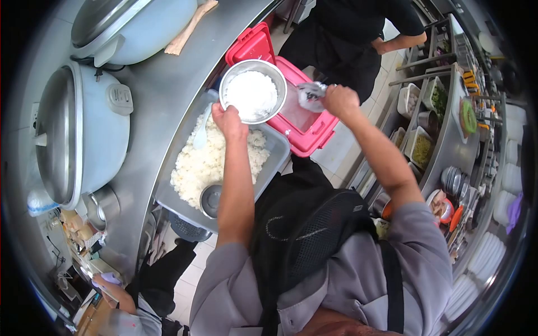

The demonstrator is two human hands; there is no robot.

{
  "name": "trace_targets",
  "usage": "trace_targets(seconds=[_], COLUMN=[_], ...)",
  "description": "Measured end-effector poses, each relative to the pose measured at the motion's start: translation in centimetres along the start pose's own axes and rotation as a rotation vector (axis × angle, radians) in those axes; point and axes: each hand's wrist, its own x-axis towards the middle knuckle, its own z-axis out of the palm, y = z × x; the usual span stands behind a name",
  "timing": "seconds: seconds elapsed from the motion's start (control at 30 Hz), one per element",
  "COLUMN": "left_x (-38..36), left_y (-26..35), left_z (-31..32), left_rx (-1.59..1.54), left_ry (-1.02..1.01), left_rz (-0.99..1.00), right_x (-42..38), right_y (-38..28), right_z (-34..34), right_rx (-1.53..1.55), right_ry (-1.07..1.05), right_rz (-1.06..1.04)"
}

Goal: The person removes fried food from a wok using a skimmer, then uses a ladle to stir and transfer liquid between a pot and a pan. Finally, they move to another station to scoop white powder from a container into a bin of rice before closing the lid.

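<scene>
My left hand [231, 122] grips the near rim of a round metal bowl [278, 84] that holds white powder [251, 94]. My right hand [341, 102] is closed on a shiny, partly clear scoop [311, 96], blurred, over an open pink bin [308, 140]. The bin's pale contents [298, 112] show below the scoop. Beneath my left forearm lies a grey tub [276, 147] of cooked white rice [193, 162]. A pale spatula [202, 131] and a small dark bowl [210, 200] rest in the rice.
Two large rice cookers [103, 134] [126, 28] stand on the steel counter [148, 89] at left, near a wooden stick [189, 28]. A person in black [342, 39] stands beyond the bin. Another person [129, 308] is at lower left. Shelves with food containers [420, 148] line the right.
</scene>
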Motion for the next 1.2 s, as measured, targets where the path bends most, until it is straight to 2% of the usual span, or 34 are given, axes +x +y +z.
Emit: trace_targets(seconds=[0.07,0.17,0.23,0.27,0.3,0.33,0.5,0.57,0.67,0.73,0.77,0.83,0.93,1.03,1.13,1.2], left_x=[-0.7,-1.4,-1.7,-1.9,-2.0,-2.2,-2.2,-2.2,-1.7,-1.4,-1.2,-1.1,-1.3,-1.3,-1.2,-1.1], left_y=[1.7,2.9,3.3,3.5,3.7,3.9,4.0,4.4,3.9,3.9,4.0,4.1,4.8,4.8,4.7,4.9], left_z=[-0.8,-2.5,-3.6,-3.9,-4.0,-4.0,-4.2,-3.7,-4.6,-4.6,-4.7,-5.1,-4.3,-4.8,-5.9,-5.5], left_rx=[-0.018,-0.063,-0.079,-0.089,-0.082,-0.079,-0.064,-0.050,-0.070,-0.057,-0.044,-0.020,0.005,0.019,0.021,0.028], left_ry=[-0.002,-0.011,-0.010,-0.009,0.003,0.012,0.022,0.024,-0.006,-0.004,-0.008,-0.011,0.059,0.084,0.014,0.049], left_rz=[-0.017,-0.021,-0.038,-0.040,-0.037,-0.050,-0.049,-0.050,-0.026,-0.014,-0.007,0.015,0.026,0.049,0.077,0.091], right_x=[2.3,4.1,6.0,6.7,7.4,8.0,12.9,14.3,17.6,19.3,20.1,20.0,22.6,24.2,23.6,23.7], right_y=[-0.7,-2.9,-3.8,-4.1,-4.4,-4.9,-5.8,-5.8,-6.6,-7.7,-7.5,-7.9,-9.5,-11.6,-11.2,-11.3], right_z=[7.8,14.4,21.2,23.7,25.9,26.5,26.8,29.1,37.2,39.3,40.3,34.3,36.4,36.8,35.6,36.7], right_rx=[0.120,0.237,0.411,0.414,0.457,0.497,0.513,0.496,0.482,0.398,0.398,0.449,0.408,0.460,0.582,0.636], right_ry=[-0.098,-0.252,-0.363,-0.373,-0.434,-0.494,-0.559,-0.580,-0.490,-0.447,-0.448,-0.483,-0.371,-0.478,-0.532,-0.500], right_rz=[0.033,0.075,0.267,0.257,0.343,0.430,0.431,0.419,0.432,0.502,0.489,0.258,0.097,0.078,0.072,0.050])
